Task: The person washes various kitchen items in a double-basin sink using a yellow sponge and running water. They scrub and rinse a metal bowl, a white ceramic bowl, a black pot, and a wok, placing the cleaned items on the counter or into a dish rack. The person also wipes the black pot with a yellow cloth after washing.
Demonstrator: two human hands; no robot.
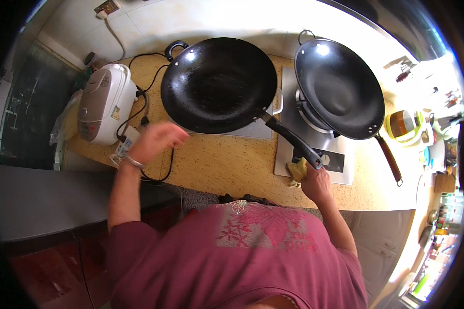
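Observation:
A large black wok (220,85) sits over a flat white-edged appliance (247,129) on the counter, its black handle (294,139) slanting towards the front right. Beneath the handle's end, my right hand (317,183) grips a yellow cloth (297,170) at the front of the gas stove (284,154). The stove's knob (325,160) is just right of the handle tip. My left hand (158,141), blurred and wearing a bracelet, hovers over the counter by the large wok's lower left, loosely open and holding nothing. A second, smaller wok (338,89) rests tilted on the burner.
On the left stands a white rice cooker (104,104) with black cords (141,104) trailing over the counter (216,166). The smaller wok's brown handle (388,158) juts forward at the right. Containers (404,125) stand beyond it. A socket (107,7) is on the wall.

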